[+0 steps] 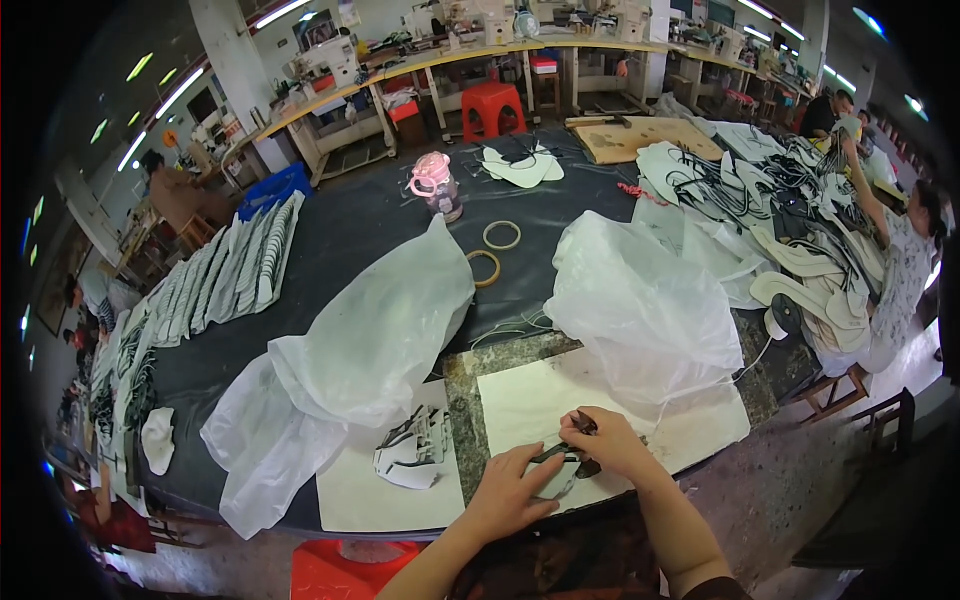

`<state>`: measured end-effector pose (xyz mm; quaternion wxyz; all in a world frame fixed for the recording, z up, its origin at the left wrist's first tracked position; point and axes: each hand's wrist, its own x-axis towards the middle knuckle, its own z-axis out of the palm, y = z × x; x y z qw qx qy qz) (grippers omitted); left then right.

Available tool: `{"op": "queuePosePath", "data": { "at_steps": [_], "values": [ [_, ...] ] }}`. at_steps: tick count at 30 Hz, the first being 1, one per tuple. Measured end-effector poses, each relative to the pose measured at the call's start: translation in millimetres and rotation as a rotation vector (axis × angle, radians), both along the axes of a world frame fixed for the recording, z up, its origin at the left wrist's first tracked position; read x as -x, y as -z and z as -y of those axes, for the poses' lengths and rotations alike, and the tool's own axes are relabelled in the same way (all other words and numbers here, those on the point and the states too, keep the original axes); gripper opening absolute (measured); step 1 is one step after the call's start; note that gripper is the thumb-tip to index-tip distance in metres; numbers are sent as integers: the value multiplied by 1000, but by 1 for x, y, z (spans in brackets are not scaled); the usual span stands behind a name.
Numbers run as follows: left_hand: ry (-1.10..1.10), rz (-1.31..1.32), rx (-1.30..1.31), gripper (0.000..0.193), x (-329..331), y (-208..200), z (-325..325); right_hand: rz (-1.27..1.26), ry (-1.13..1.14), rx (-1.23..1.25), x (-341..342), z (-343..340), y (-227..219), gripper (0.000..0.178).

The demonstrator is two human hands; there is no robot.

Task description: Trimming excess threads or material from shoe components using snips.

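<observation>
At the table's near edge my left hand [511, 490] is on a small pale piece with a dark edge [557, 480], its thumb and fingers on either side, holding it against a white sheet [530, 400]. Close beside it, my right hand [612, 442] is closed around a small dark object [583, 424], whose kind I cannot make out. That object's lower end is partly hidden by my fingers, near the piece. Left of my hands, a small stack of white cut pieces with black strips [413, 450] rests on another white sheet [343, 495].
Two crumpled translucent plastic bags [375, 310] [645, 300] lie beyond my hands. Farther off are two tape rolls [502, 235] [485, 268] and a pink-lidded bottle [437, 185]. Layered strips [225, 270] line the left; pale pieces and black cords [735, 185] heap right, beside another person [905, 260].
</observation>
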<state>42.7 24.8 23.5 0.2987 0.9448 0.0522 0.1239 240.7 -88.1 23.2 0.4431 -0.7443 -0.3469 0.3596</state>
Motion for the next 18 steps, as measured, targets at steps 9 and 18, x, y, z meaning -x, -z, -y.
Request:
{"op": "queuePosePath", "data": {
  "at_steps": [9, 18],
  "values": [
    [-19, 51, 224, 68, 3, 20, 9, -253, 80, 0, 5, 4, -1, 24],
    [-98, 124, 212, 62, 4, 9, 17, -288, 96, -66, 9, 7, -5, 16]
  ]
}}
